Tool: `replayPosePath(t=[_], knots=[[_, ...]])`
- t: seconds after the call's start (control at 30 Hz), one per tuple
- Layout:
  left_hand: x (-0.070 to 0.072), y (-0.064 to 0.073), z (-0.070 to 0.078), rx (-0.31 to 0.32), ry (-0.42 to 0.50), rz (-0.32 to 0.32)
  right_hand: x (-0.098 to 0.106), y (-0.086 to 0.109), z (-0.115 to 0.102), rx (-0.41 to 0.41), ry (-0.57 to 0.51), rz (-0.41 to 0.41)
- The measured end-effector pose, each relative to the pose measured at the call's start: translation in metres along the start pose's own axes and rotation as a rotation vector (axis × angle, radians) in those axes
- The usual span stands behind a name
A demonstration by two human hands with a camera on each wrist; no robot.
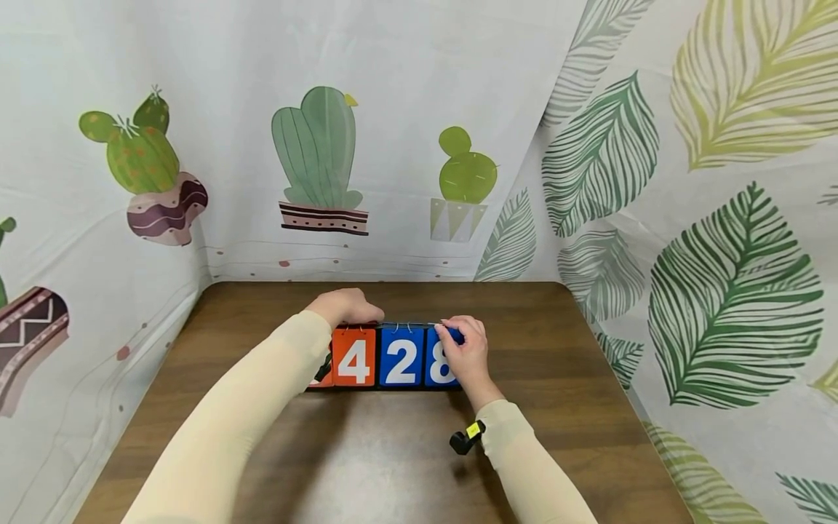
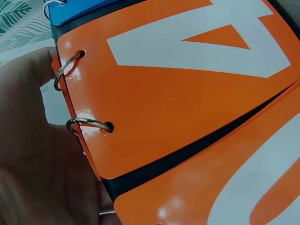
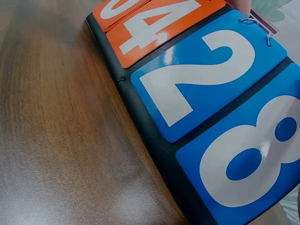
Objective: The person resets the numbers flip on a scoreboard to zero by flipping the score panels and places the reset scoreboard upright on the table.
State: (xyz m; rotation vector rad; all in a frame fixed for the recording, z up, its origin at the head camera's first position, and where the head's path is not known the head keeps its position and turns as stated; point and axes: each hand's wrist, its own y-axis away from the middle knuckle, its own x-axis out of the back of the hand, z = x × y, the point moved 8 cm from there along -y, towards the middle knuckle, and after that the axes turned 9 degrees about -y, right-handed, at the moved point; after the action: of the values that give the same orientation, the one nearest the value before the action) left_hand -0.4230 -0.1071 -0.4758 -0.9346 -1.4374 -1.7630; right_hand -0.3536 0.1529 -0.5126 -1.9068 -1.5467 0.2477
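Note:
A tabletop flip scoreboard [image 1: 401, 358] stands on the table, its number cards hung on metal rings along the top edge. The orange card [image 1: 354, 356] reads 4, and two blue cards read 2 and 8. Another orange card at the left end is mostly covered by my left arm. My left hand [image 1: 347, 306] grips the top edge near the 4; in the left wrist view its fingers [image 2: 33, 70] reach behind the cards. With my right hand [image 1: 468, 353] I pinch the top right corner, covering part of the blue 8 card [image 3: 248, 154].
The brown wooden table [image 1: 543, 437] extends around the scoreboard. Behind it hangs a white cloth [image 1: 393, 58] printed with cacti, and a leaf-printed cloth [image 1: 609, 291] hangs at the right. A black wrist camera [image 1: 466, 438] sits on my right wrist.

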Motion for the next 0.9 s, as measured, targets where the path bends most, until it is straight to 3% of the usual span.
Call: replayPosePath(t=[0.3, 0.73, 0.9], knots=[[-0.002, -0.010, -0.008, 0.014, 0.122, -0.037, -0.001, 0.000, 0.001, -0.015, 0.001, -0.008], [0.002, -0.014, -0.014, 0.010, 0.235, 0.018, -0.001, 0.000, 0.002, -0.040, 0.002, -0.010], [0.007, -0.015, -0.025, 0.019, 0.344, 0.049, -0.001, 0.001, 0.004, -0.055, -0.004, -0.019]])
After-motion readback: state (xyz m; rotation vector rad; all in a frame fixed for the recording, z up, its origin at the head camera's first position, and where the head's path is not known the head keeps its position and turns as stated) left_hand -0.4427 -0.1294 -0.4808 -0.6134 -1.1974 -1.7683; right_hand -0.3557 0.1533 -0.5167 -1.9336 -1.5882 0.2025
